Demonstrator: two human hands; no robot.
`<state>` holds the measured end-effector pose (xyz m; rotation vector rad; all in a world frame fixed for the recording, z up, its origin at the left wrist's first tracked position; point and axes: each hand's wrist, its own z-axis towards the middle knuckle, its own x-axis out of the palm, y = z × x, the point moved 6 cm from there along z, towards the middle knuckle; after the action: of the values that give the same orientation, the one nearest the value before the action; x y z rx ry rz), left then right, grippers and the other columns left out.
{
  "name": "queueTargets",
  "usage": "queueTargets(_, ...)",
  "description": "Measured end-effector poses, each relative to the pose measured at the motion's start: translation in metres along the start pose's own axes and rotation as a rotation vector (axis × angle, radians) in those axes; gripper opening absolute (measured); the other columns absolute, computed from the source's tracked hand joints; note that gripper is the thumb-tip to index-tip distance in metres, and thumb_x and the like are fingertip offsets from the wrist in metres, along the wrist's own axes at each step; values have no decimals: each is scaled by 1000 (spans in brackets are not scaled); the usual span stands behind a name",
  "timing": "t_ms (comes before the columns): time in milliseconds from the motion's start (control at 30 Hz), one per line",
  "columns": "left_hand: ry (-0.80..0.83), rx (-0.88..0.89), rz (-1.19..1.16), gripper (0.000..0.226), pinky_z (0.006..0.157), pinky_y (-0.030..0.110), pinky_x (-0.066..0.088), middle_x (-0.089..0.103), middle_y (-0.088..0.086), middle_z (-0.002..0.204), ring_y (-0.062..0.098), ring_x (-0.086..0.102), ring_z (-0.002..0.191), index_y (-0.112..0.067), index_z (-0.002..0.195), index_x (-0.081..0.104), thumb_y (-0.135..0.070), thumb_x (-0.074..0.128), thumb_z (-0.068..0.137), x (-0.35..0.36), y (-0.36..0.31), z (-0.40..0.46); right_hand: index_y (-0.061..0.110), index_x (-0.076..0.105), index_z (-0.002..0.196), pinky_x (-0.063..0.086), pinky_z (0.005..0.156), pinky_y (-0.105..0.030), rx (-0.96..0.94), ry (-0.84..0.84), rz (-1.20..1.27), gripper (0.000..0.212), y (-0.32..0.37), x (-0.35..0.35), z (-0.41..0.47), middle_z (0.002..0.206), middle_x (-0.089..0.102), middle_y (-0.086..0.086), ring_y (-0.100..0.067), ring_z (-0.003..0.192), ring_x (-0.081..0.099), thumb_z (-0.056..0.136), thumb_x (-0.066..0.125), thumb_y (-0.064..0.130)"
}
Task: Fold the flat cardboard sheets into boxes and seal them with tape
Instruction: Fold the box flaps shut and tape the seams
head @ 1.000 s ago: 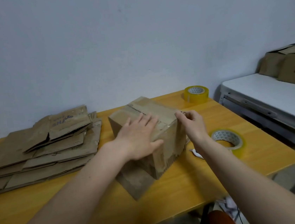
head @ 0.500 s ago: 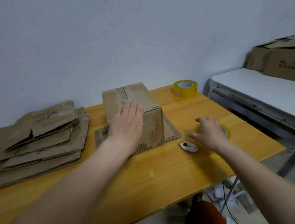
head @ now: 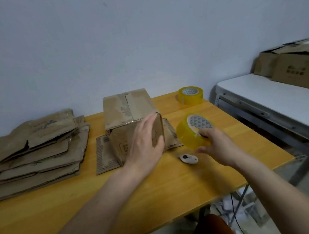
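while the right hand [head: 213, 144] curls its fingers into the core of a yellow tape roll [head: 194, 131] and holds it lifted off the worktop [head: 158, 191], the left hand [head: 145, 143] lies with straight, relaxed fingers flat against the near face of the folded box [head: 130, 117], at its right corner. the right grip is thus clamped on the roll; the left grip is apart, pressing only. the roll sits tilted, just to the right of the box and apart from it. the box stands upright on a flat corrugated sheet [head: 106, 155] near the middle of the worktop, its top flaps closed along a centre seam. a small white cutter [head: 189, 158] lies on the worktop just below the lifted roll. a second tape roll [head: 190, 95] rests at the far right corner. a stack of flat cardboard sheets [head: 32, 148] lies at the left. beyond the right edge, a white table [head: 275, 103] carries more cardboard boxes [head: 294, 66].
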<state>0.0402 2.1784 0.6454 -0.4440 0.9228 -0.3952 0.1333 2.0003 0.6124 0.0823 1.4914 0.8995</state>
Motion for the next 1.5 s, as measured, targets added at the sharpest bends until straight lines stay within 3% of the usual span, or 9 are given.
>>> queueTargets(300, -193, -179, -300, 11, 79, 20, 53, 65, -1, 93, 9, 63, 88, -9, 84, 73, -9, 80, 74, -8, 1, -25, 21, 58, 72, 45, 56, -25, -118, 121, 97, 24, 61, 6, -14, 72, 62, 4, -11, 66, 57, 71, 82, 22)
queueTargets(467, -269, -188, -265, 5, 69, 16, 53, 64, 1, 91, 7, 63, 81, -7, 80, 69, -4, 71, 83, -19, 3, -33, 19, 58, 97, 48, 74, -35, -140, 125, 1, 39, 71, 12, -17, 98, 59, 4, -15, 90, 54, 69, 83, 31)
queueTargets(567, -347, -350, -350, 6, 67, 18, 55, 69, 2, 87, 6, 66, 76, -11, 83, 66, -8, 67, 87, -32, 16, -33, 18, 52, 115, 43, 87, -32, -354, -137, -158, 60, 86, 3, -24, 116, 42, 1, -14, 107, 38, 65, 85, 22)
queueTargets(667, -370, -578, -657, 7, 70, 28, 58, 71, 6, 81, 19, 71, 77, -11, 85, 64, -8, 62, 91, -37, 31, -35, 11, 49, 126, 44, 90, -25, -369, -505, 218, 67, 80, -16, -28, 125, 46, -8, -18, 115, 44, 67, 77, -3)
queueTargets(833, -324, -686, -808, 8, 70, 30, 59, 73, 4, 76, 19, 71, 75, -10, 86, 65, -9, 61, 92, -36, 21, -35, 1, 60, 112, 58, 78, -46, -66, -221, 1050, 25, 75, 27, -14, 100, 68, -18, -31, 93, 67, 88, 62, -2)
queueTargets(967, -453, -695, -545, 11, 75, 24, 51, 70, -7, 78, 10, 67, 82, -20, 80, 65, -13, 64, 89, -81, 46, -48, 14, 60, 110, 55, 59, -23, -113, -369, 692, 46, 53, 0, -3, 97, 65, -2, -7, 82, 61, 75, 59, -16)
queueTargets(1100, -185, -773, -607, 11, 86, 29, 49, 71, -5, 87, 13, 64, 92, -15, 84, 69, -18, 61, 91, -80, 60, -54, 36, 58, 93, 44, 65, -12, -32, -494, 676, 42, 34, -3, 4, 91, 61, 9, 4, 79, 54, 83, 56, -5)
queueTargets(1300, -268, -872, -835, 10, 90, 34, 49, 65, -1, 82, 18, 61, 89, -13, 81, 62, -17, 60, 91, -76, 68, -62, 28, 53, 101, 39, 56, -12, -98, -518, 624, 49, 34, 1, 5, 86, 59, 8, -3, 73, 55, 76, 51, -13)
queueTargets(1500, -397, -852, -700, 11, 70, 26, 45, 58, -4, 73, 12, 53, 70, -13, 82, 63, -20, 62, 91, -101, 90, -56, 17, 58, 120, 40, 89, -41, 47, -613, 234, 58, 4, -30, 26, 116, 56, -12, -34, 114, 45, 72, 46, -14)
